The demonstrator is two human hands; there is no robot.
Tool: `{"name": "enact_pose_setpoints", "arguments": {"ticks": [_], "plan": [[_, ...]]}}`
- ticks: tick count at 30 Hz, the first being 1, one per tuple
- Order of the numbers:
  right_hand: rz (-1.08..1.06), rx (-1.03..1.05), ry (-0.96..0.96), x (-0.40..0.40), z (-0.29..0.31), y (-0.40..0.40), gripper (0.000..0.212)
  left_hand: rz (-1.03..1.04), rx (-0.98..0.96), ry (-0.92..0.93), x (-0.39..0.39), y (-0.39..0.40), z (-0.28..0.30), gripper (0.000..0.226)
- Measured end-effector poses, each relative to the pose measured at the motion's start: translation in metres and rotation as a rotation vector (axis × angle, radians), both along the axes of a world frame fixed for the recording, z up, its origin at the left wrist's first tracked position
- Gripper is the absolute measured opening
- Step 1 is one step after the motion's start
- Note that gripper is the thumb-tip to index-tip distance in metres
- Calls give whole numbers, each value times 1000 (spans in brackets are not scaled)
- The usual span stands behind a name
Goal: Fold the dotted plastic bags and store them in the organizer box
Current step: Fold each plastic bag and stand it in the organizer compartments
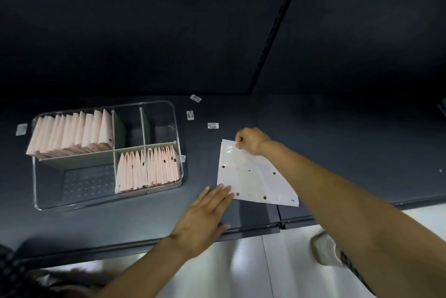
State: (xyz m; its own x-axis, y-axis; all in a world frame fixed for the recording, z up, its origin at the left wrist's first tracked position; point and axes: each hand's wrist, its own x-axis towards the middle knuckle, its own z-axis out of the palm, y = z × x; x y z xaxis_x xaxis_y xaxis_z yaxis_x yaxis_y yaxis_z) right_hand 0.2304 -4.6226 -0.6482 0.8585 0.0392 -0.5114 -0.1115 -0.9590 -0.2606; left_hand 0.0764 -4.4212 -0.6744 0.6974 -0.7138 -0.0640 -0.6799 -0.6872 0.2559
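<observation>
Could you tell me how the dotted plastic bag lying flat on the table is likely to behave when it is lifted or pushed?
The dotted plastic bag looks thin and glossy, so it will probably flop and slide easily on the smooth dark table. The right hand pinches its far corner while the left hand lies flat at its near corner, probably steadying it.

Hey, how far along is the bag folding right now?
Done: folded bags stand in the organizer box, with more in its near-right compartment. In hand: a dotted plastic bag lies flat; the right hand pinches its far corner, the left hand rests at its near corner. Left: folding and storing it.
</observation>
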Motion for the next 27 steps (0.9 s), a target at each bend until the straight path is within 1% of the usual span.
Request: {"name": "enact_pose_setpoints", "arguments": {"ticks": [3, 6, 8, 9, 11, 13, 15, 17, 18, 20, 21, 23, 25, 26, 27], "plan": [[-23, -53, -55, -3, -4, 1, 15, -73, 118, 52, 0, 1, -17, 72], [5, -105, -248, -22, 0, 4, 29, -98, 150, 35, 0, 3, -26, 69], [50, -41, -400, -51, 1, 6, 35, -101, 157, 34, 2, 2, -26, 69], [111, 1, -422, -70, -2, 7, 38, -102, 163, 33, 3, 1, -25, 70], [285, 43, -375, -115, -11, 7, 48, -90, 178, 32, 6, 0, -26, 71], [423, 3, -358, -157, -25, 2, 57, -77, 188, 48, 7, -1, -27, 72], [474, -107, -354, -187, -34, -15, 65, -83, 199, 53, 6, 0, -28, 75], [430, -129, -292, -208, -38, -43, 71, -85, 201, 51, 6, 0, -26, 77], [399, -125, -267, -216, -38, -59, 70, -82, 200, 49, 7, 2, -27, 77], [356, -195, -295, -231, -33, -87, 66, -69, 177, 56, 8, 3, -25, 75], [332, -241, -307, -236, -29, -97, 63, -55, 150, 61, 9, 3, -23, 73], [285, -251, -376, -235, -23, -105, 54, -10, 48, 56, 11, -1, -16, 63], [244, -192, -483, -224, -21, -105, 37, 51, -54, 56, 13, -9, -10, 51], [225, -163, -524, -216, -20, -104, 25, 84, -63, 68, 15, -13, -7, 48], [206, -144, -555, -209, -19, -102, 19, 112, -57, 78, 17, -17, -7, 47]]}}
